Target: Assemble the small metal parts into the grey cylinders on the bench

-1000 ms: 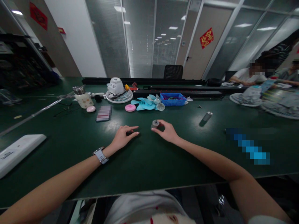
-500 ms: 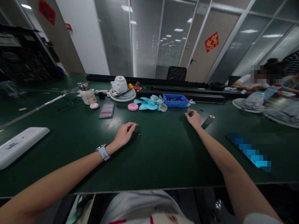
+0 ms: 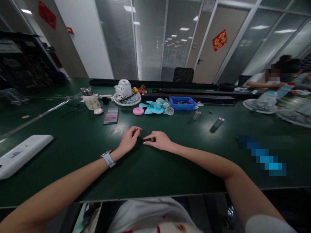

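Observation:
My left hand (image 3: pixel 129 137), with a watch on its wrist, rests over the green table, thumb and fingers drawn together. Whatever may be between them is too small or hidden to name. Just right of it, my right hand (image 3: pixel 159 140) points its thumb and index finger toward the left fingertips. A narrow gap shows between those two fingers, and I see nothing in it. Farther off to the right stand a short metal cylinder (image 3: pixel 197 115) and a taller metal cylinder (image 3: pixel 219 122), both apart from my hands.
Along the back lie a white fan housing (image 3: pixel 124 89), light-blue fan blades (image 3: pixel 154 107), a pink disc (image 3: pixel 138 111) and a blue bin (image 3: pixel 183 104) of small parts. A patterned bottle (image 3: pixel 91 101) stands left. A white case (image 3: pixel 25 155) lies far left. Another person sits far right.
My right hand has let go of the short metal cylinder, leaving it standing, and has come left beside my left hand. My left hand has barely moved.

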Demonstrator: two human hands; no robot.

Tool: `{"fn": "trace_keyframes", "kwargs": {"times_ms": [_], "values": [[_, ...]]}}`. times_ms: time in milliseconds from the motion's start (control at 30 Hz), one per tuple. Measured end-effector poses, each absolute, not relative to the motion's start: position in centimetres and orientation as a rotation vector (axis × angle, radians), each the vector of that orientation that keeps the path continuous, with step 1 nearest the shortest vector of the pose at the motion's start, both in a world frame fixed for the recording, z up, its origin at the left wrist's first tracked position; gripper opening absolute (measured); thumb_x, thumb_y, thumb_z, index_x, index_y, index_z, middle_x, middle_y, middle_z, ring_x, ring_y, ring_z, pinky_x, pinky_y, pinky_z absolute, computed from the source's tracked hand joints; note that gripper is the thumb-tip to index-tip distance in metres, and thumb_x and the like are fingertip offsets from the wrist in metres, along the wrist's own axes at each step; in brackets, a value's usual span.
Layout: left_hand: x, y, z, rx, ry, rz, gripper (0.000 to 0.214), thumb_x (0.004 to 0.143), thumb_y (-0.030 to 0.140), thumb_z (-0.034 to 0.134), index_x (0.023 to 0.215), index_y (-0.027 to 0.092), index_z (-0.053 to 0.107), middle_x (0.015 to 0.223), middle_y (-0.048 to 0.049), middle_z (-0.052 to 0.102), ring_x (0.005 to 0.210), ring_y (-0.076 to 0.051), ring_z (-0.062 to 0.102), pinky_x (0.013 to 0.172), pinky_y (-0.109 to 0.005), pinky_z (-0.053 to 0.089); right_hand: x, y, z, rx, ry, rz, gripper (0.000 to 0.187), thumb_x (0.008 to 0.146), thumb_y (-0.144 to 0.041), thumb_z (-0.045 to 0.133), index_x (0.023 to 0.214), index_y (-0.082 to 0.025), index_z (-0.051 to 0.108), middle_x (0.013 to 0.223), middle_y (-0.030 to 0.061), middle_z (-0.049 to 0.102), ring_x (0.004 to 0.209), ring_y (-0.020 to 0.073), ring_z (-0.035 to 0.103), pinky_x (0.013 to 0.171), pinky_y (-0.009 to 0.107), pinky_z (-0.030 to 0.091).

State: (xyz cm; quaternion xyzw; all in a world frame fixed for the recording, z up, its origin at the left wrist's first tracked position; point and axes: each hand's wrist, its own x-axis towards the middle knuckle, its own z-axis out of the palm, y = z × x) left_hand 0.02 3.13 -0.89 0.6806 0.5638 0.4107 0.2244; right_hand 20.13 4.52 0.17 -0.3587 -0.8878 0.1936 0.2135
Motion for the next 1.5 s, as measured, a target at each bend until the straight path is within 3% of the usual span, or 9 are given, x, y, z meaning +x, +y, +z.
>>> {"fn": "trace_keyframes", "kwargs": {"times_ms": [167, 300, 433, 600, 833, 1400, 1500], "values": [[0.1, 3.0, -0.8, 1.881, 1.547, 1.121, 0.03, 0.093, 0.037, 0.046, 0.105, 0.018, 0.065, 0.099, -0.0062, 0.071, 0.086, -0.02, 0.065, 0.08, -0.034, 0.05, 22.4, 6.7, 0.4, -0.992, -2.318, 0.448, 0.022, 0.087, -0.044, 0.068, 0.097, -0.028, 0.079, 0.08, 0.001, 0.063, 0.069, 0.0131, 0.055, 0.063, 0.026, 0.04], [0.2, 3.0, -0.9, 1.883, 1.544, 1.097, 0.031, 0.093, 0.038, 0.046, 0.107, 0.018, 0.064, 0.099, -0.0066, 0.07, 0.087, -0.02, 0.065, 0.079, -0.034, 0.049, 30.7, 11.2, 3.0, -1.19, -1.902, 0.064, 0.029, 0.091, -0.045, 0.06, 0.099, -0.023, 0.078, 0.097, 0.0074, 0.069, 0.088, 0.0208, 0.061, 0.078, 0.033, 0.047], [0.2, 3.1, -1.0, 1.886, 1.541, 1.091, 0.031, 0.092, 0.04, 0.046, 0.106, 0.018, 0.064, 0.096, -0.0062, 0.069, 0.086, -0.021, 0.064, 0.078, -0.034, 0.049, 39.4, 15.7, 4.3, -1.599, -1.581, -0.244, 0.031, 0.091, -0.038, 0.057, 0.104, -0.018, 0.077, 0.107, 0.0129, 0.072, 0.1, 0.0278, 0.062, 0.09, 0.039, 0.045], [0.2, 3.0, -0.9, 1.882, 1.555, 1.098, 0.032, 0.092, 0.041, 0.046, 0.106, 0.019, 0.064, 0.093, -0.0057, 0.069, 0.086, -0.021, 0.064, 0.078, -0.034, 0.049, 43.0, 17.8, 2.7, -1.896, -1.48, -0.226, 0.035, 0.087, -0.039, 0.059, 0.108, -0.016, 0.077, 0.103, 0.0174, 0.073, 0.091, 0.0312, 0.065, 0.081, 0.041, 0.046], [0.0, 3.0, -1.1, 1.892, 1.559, 1.098, 0.031, 0.092, 0.042, 0.047, 0.106, 0.02, 0.064, 0.093, -0.005, 0.07, 0.085, -0.02, 0.064, 0.076, -0.033, 0.05, 43.2, 18.4, 1.3, -1.84, -1.484, -0.242, 0.039, 0.092, -0.036, 0.049, 0.111, -0.015, 0.075, 0.105, 0.0176, 0.073, 0.092, 0.0301, 0.065, 0.084, 0.041, 0.047], [0.0, 3.1, -1.2, 1.928, 1.569, 1.076, 0.031, 0.092, 0.041, 0.047, 0.108, 0.02, 0.064, 0.094, -0.0054, 0.07, 0.086, -0.02, 0.064, 0.076, -0.033, 0.049, 43.3, 18.3, 1.5, -1.924, -1.494, -0.284, 0.041, 0.09, -0.04, 0.052, 0.11, -0.013, 0.076, 0.101, 0.0222, 0.072, 0.088, 0.0323, 0.065, 0.079, 0.042, 0.046], [-0.1, 3.0, -1.2, 1.928, 1.569, 1.064, 0.031, 0.093, 0.041, 0.047, 0.108, 0.02, 0.064, 0.095, -0.0059, 0.069, 0.088, -0.021, 0.064, 0.076, -0.034, 0.049, 43.0, 17.8, 1.0, -1.948, -1.477, -0.311, 0.042, 0.094, -0.042, 0.046, 0.111, -0.017, 0.075, 0.1, 0.0191, 0.073, 0.089, 0.0312, 0.065, 0.079, 0.04, 0.046]]}}
